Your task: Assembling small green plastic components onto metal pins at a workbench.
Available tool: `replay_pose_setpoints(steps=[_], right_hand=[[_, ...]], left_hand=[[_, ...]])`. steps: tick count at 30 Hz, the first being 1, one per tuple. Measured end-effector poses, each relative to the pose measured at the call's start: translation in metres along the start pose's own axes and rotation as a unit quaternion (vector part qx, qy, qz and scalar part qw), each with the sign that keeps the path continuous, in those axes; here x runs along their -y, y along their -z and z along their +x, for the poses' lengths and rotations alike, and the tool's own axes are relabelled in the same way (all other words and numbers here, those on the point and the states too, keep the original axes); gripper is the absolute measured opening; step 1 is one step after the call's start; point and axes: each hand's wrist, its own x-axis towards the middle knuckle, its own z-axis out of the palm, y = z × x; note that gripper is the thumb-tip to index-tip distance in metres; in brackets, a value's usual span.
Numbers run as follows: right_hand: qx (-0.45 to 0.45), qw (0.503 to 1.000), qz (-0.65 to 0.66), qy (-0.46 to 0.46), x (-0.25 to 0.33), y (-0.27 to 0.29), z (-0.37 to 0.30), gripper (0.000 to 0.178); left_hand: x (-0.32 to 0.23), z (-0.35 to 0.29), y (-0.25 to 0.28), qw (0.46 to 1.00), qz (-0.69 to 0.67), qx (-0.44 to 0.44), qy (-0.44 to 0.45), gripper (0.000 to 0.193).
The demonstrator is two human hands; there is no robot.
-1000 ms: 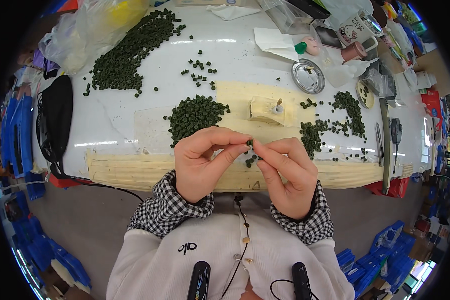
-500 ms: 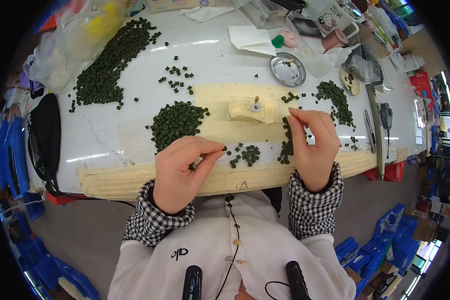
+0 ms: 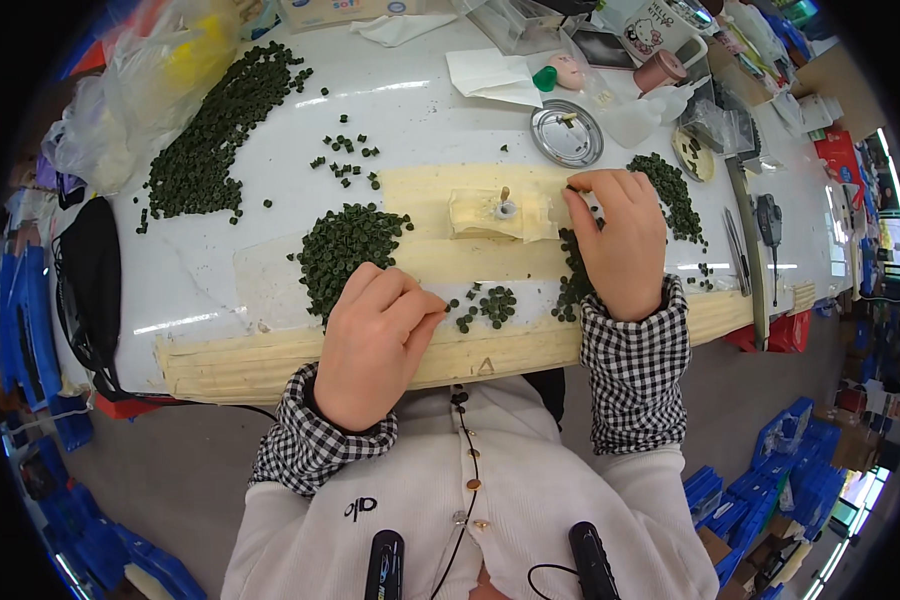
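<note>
My left hand [image 3: 375,345] is closed in a pinch beside a pile of small dark green parts [image 3: 350,250]. A dark speck shows at its fingertips, too small to name. My right hand [image 3: 620,240] hovers over the right side of the beige-taped area, thumb and forefinger bent toward each other. A small dark green part [image 3: 572,188] shows at its forefinger tip. Left of that hand, a tape-wrapped block [image 3: 485,215] holds a short upright pin with a pale ring round its base. A small cluster of green parts [image 3: 497,305] lies between my hands.
A large heap of green parts [image 3: 205,145] spreads at the far left, near clear plastic bags [image 3: 140,90]. Round metal lid [image 3: 567,150], folded paper [image 3: 492,76] and a pink spool [image 3: 660,72] stand at the back right. Tweezers [image 3: 737,250] lie at the right edge.
My right hand has moved away from me, toward the far edge of the taped strip. My left hand has turned slightly, staying near the pile. The view has shifted a little.
</note>
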Motion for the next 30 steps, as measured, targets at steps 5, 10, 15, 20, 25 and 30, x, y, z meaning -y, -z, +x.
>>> replay_pose_setpoints(steps=[5, 10, 15, 20, 25, 30], right_hand=[[-0.043, 0.985, 0.163, -0.029, 0.033, 0.023, -0.010, 0.020], [0.018, 0.960, 0.278, -0.001, 0.073, 0.034, -0.016, 0.021], [0.053, 0.938, 0.342, 0.009, 0.079, 0.030, -0.017, 0.024], [0.081, 0.929, 0.361, 0.009, 0.079, 0.032, -0.019, 0.024], [0.088, 0.918, 0.385, 0.030, 0.077, 0.029, -0.021, 0.030], [0.090, 0.918, 0.385, 0.027, 0.079, 0.029, -0.020, 0.031]], left_hand=[[-0.005, 0.002, 0.006, 0.992, -0.114, -0.053, 0.027, 0.015], [-0.007, 0.001, 0.000, 0.906, -0.401, -0.042, 0.131, 0.015], [-0.006, 0.002, -0.001, 0.781, -0.596, 0.015, 0.187, 0.016], [0.003, -0.001, 0.001, 0.699, -0.684, 0.067, 0.198, 0.013], [0.002, 0.001, 0.004, 0.675, -0.706, 0.077, 0.200, 0.011], [0.005, -0.001, 0.003, 0.691, -0.692, 0.070, 0.196, 0.012]])
